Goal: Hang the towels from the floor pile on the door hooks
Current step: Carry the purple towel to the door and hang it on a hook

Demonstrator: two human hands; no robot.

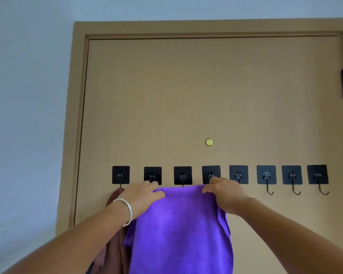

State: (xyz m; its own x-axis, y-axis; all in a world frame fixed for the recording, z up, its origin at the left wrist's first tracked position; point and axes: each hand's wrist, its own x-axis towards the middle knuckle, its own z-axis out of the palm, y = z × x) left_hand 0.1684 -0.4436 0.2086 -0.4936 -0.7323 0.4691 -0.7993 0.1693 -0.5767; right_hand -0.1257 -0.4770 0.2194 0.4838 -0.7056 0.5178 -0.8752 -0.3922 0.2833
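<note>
Right, head view only. You're holding the purple towel up against the door, its top edge stretched just below the row of black adhesive hooks.

Your left hand is pinching the towel's top left corner, fingers curled over the edge, just below the second hook counting from the row's left end. Your right hand is gripping the top right corner, thumb and fingers closed on the cloth, just under the fourth hook. The third hook is sitting above the middle of the towel's edge; I can't tell whether the cloth is catching on any hook yet.

Progress, as a judgement: one brown towel is hanging under the leftmost hook, left of the purple one and partly behind your left forearm, so that one looks done. Purple is mid-hang. The three hooks at the row's right end are showing bare; the fifth is partly hidden behind your right hand. The floor pile isn't showing, so I can't tell how many towels are waiting.
</note>
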